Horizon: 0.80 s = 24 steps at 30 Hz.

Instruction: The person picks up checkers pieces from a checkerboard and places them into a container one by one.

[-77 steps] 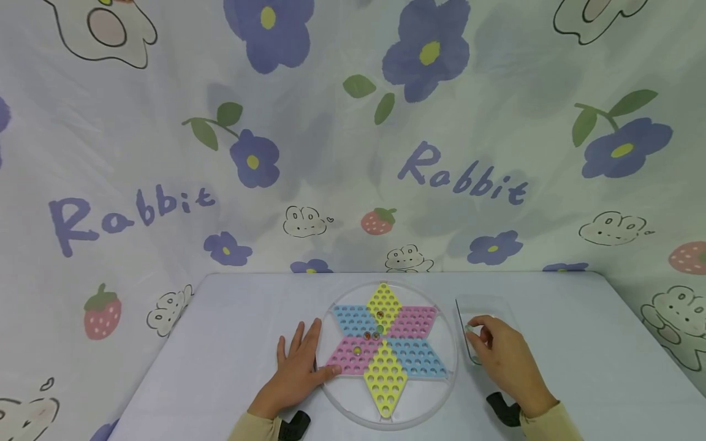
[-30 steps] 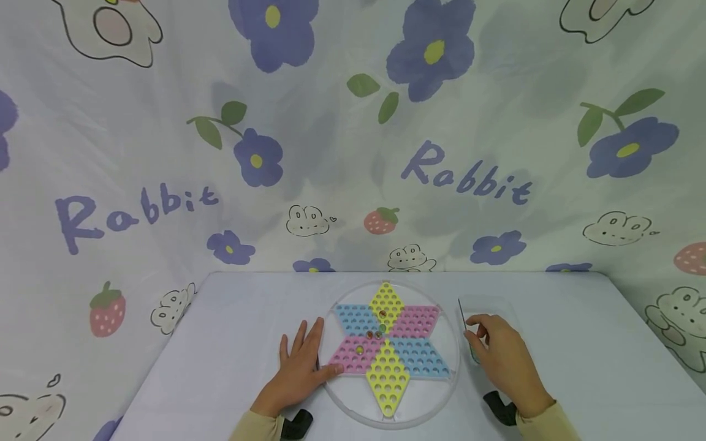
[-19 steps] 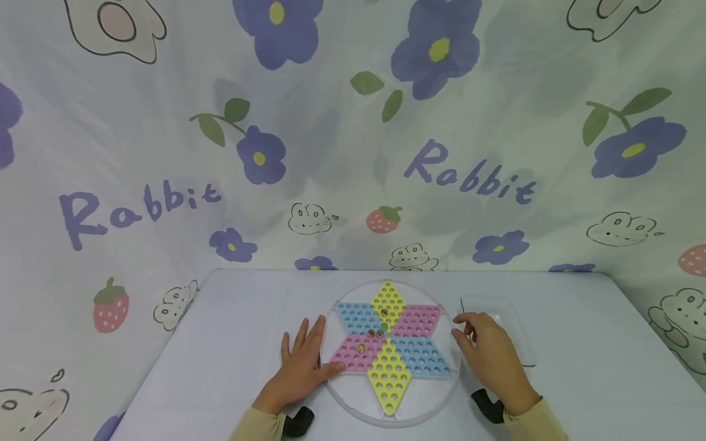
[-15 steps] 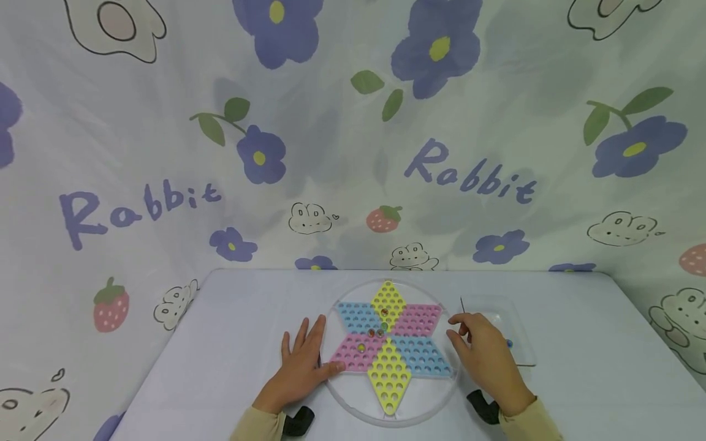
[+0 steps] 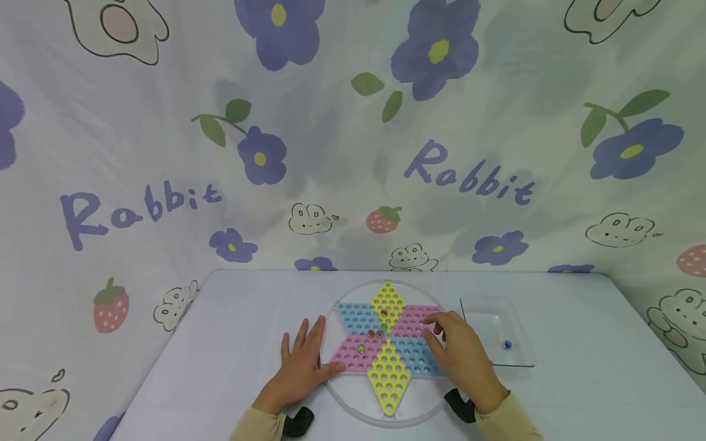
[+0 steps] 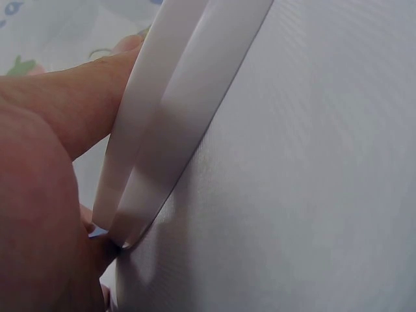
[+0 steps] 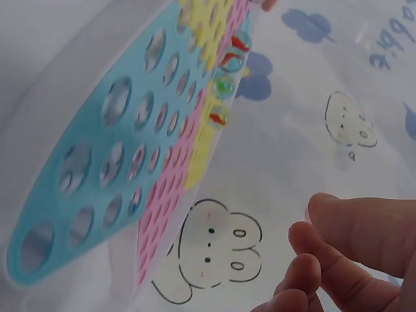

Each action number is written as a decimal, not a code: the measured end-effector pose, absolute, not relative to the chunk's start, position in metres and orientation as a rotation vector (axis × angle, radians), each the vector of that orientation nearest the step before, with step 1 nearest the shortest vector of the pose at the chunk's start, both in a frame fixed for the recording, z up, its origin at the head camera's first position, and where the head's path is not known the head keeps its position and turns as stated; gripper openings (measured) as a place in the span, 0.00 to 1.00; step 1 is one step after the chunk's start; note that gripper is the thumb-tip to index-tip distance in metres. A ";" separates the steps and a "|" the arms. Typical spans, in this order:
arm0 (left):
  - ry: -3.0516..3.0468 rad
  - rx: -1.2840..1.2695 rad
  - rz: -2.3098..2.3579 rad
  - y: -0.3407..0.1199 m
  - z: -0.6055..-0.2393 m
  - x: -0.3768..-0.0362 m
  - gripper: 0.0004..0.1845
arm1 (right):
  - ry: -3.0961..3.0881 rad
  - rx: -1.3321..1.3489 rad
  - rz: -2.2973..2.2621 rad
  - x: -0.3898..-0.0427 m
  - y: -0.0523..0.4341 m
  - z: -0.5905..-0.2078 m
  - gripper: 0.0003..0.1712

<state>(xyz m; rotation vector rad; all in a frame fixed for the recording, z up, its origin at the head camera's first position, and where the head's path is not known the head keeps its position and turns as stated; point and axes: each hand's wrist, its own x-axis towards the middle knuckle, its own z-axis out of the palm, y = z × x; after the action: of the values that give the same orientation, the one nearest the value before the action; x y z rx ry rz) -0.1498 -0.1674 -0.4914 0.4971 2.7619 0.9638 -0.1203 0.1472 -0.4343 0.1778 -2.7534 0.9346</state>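
Note:
A round Chinese checkers board (image 5: 389,392) with a yellow, pink and blue star lies on the table. Several glass marbles sit in its holes, among them a green marble (image 5: 383,327) and a yellow-green marble (image 5: 361,348). My left hand (image 5: 298,370) rests at the board's left side, fingers spread and thumb over the edge. Above the board's right side, my right hand (image 5: 462,355) pinches a small clear marble between thumb and forefinger; it is mostly hidden, only a faint edge showing beside the fingertips (image 7: 325,211) in the right wrist view.
A clear plastic tray (image 5: 521,365) stands right of the board, with a blue marble (image 5: 507,345) in it. The white table (image 5: 584,343) ends at the back against a printed curtain (image 5: 342,153) with flowers and rabbits.
My right hand has moved left from over the tray to the board's right side, bringing the blue marble in the tray into view. My left hand stays on the board's edge.

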 end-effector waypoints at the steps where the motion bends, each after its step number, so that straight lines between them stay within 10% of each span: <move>1: 2.763 0.494 0.961 -0.167 -0.492 -0.150 0.56 | -2.756 0.178 0.932 -0.121 0.145 -0.434 0.10; 24: 2.765 0.486 0.940 -0.166 -0.491 -0.150 0.56 | -2.700 0.310 0.983 -0.126 0.109 -0.436 0.09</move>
<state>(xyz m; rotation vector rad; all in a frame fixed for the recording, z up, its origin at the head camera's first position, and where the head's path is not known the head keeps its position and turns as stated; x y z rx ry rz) -0.1502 -0.1664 -0.4906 0.4863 2.7648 0.9399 -0.1257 0.1087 -0.4360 0.3103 -2.7002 0.9832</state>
